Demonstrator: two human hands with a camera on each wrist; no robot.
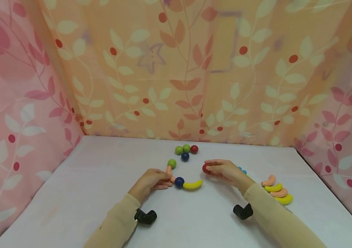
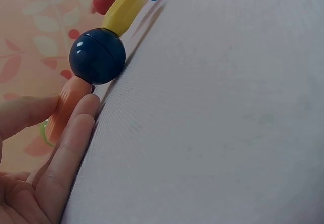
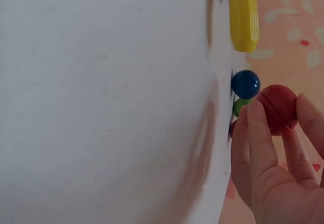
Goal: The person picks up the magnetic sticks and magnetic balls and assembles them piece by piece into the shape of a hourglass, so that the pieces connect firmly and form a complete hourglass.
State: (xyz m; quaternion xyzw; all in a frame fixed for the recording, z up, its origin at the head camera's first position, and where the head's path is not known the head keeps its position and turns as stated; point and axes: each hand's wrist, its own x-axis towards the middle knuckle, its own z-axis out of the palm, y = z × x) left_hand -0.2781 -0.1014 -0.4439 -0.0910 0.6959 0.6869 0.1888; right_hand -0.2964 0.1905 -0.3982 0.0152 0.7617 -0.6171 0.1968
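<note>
Right hand (image 1: 227, 171) pinches red ball (image 3: 278, 106), apparently aloft.

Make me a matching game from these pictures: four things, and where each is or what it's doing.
1. Left hand
2. Right hand
3. Blue ball nearest the left hand
4. Group of curved pieces

A. Beside the right sleeve
B. Pinching an orange piece
C. Between the orange piece and a yellow piece
D. Holding a red ball

Pairs: 1-B, 2-D, 3-C, 4-A
</note>
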